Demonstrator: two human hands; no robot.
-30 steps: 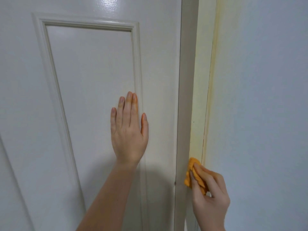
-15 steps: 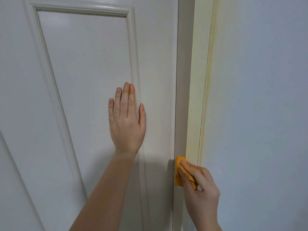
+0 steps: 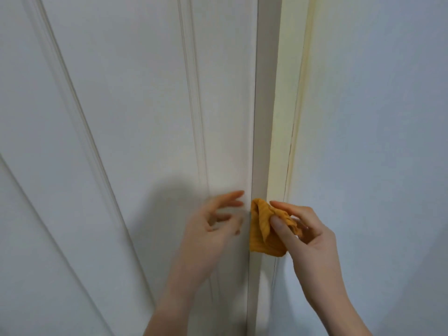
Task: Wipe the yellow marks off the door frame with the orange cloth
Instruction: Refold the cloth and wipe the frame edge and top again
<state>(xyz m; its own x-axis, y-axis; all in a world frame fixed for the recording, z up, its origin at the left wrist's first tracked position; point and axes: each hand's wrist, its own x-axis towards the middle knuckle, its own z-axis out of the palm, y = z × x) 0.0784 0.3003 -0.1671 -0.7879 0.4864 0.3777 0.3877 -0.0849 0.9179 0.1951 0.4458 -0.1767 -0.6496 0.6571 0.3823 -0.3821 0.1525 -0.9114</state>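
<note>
The orange cloth (image 3: 263, 229) hangs bunched in front of the door frame (image 3: 264, 117), low in the view. My right hand (image 3: 308, 234) pinches it between thumb and fingers. My left hand (image 3: 213, 224), blurred, is just left of the cloth with fingers loosely spread toward it; whether it touches the cloth or the door I cannot tell. Yellow marks (image 3: 301, 81) run down the strip between the frame and the wall, with a darker cracked line further down.
The white panelled door (image 3: 121, 117) fills the left half. A pale blue-grey wall (image 3: 375, 141) fills the right.
My left hand has left the door panel and dropped down to beside the cloth. The cloth has come off the frame and loosened in my right hand. The view has tilted down.
</note>
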